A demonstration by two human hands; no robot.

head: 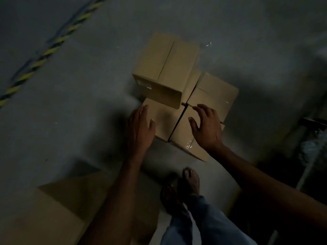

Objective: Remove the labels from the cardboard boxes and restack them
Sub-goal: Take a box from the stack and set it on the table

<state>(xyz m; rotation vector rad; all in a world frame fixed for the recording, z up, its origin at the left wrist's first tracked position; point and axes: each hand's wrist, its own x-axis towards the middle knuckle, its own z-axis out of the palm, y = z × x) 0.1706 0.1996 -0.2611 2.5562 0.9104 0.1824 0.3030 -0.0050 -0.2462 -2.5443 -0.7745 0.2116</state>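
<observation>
Nearest, at lower left, lies a large plain cardboard box (pixel 53 209), and beyond it both hands hold nothing: the left hand (pixel 139 128) flat with straight fingers at the left lower box (pixel 164 121), the right hand (pixel 207 128) spread and loosely bent over the taped right lower box (pixel 217 92). These brown boxes sit side by side on the floor (pixel 79 85), flaps closed, contents hidden. Farther on, the top box (pixel 168 68) rests across them, a small white label (pixel 145 84) on its near side.

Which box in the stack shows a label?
The upper box, resting atop the others: a white label on its near side face. The rest show none.
</observation>
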